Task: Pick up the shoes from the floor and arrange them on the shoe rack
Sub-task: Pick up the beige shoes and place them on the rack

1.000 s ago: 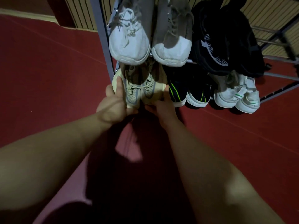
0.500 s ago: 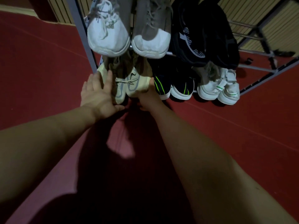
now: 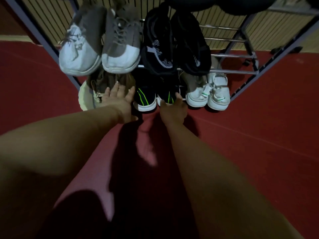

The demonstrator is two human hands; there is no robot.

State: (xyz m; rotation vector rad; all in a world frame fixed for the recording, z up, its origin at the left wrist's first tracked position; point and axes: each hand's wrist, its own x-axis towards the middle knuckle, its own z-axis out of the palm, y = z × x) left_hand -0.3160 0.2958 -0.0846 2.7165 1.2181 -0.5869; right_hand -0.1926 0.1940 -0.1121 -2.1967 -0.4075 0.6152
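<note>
black shoes point(image 3: 144, 97) green-striped, white sneakers point(image 3: 208, 91), red floor point(image 3: 259, 135)

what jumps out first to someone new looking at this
At the bottom tier of the grey metal shoe rack, the left hand lies flat on pale beige sneakers at the left end. The right hand grips the toe of a black sneaker with neon-green stripes. Grey-and-white sneakers sit above.
</note>
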